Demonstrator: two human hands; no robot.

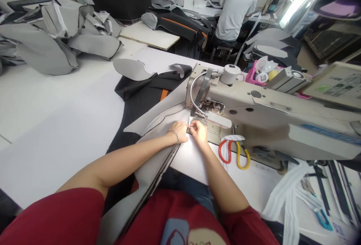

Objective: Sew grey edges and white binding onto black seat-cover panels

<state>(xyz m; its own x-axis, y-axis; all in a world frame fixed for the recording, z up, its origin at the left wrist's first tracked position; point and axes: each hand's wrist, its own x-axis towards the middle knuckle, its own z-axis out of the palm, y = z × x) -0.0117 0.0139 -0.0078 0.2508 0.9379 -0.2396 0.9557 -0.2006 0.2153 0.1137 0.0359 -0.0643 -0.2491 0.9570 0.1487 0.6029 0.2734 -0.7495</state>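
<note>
A grey fabric piece [158,124] with dark edges lies left of the needle area of a sewing machine [242,98] and trails down over my lap. My left hand [179,131], with a bracelet at the wrist, presses on this fabric near its right edge, fingers gathered. Just right of it, my right hand [199,132] is closed in a pinch in front of the presser foot. What sits between those fingertips is too small to make out. Black fabric [146,98] with an orange strip spreads beneath and beyond the grey piece.
Scissors [225,153] with red and yellow handles lie right of my right hand. White webbing [284,188] hangs at the table's right edge, near blue-handled scissors [323,218]. Grey panels [42,46] pile up at left. A pink basket [254,74] stands behind the machine. A person [238,8] sits beyond.
</note>
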